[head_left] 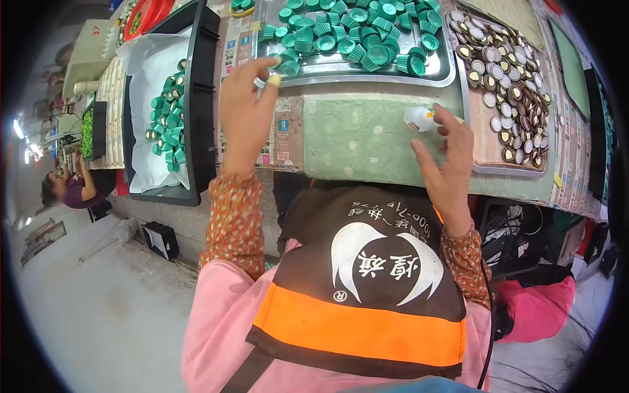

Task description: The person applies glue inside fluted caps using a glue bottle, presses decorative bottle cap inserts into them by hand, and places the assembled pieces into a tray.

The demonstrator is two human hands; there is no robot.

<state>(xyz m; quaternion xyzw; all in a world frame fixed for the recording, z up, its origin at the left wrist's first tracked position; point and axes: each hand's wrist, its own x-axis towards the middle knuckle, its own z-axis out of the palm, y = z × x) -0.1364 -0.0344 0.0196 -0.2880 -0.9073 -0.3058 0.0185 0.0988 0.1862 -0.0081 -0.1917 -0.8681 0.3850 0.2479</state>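
My left hand (246,105) is raised at the near left corner of a metal tray (367,80) heaped with green fluted cups (377,52). Its thumb and index finger, with yellowish tips, are apart, and nothing shows between them. Beside my right hand (452,147), a small white bottle (417,119) with an orange-yellow tip lies on a green dotted cloth (347,147). The right thumb and fingers are spread; the index fingertip is close to the bottle, and whether they touch is unclear.
At the right, a tray (472,118) holds many small round brown-and-white pieces (508,85). On the left stands a black crate (200,98) lined with white sheet, with green cups (171,124) inside. A person in a dark purple top (85,190) is at the far left.
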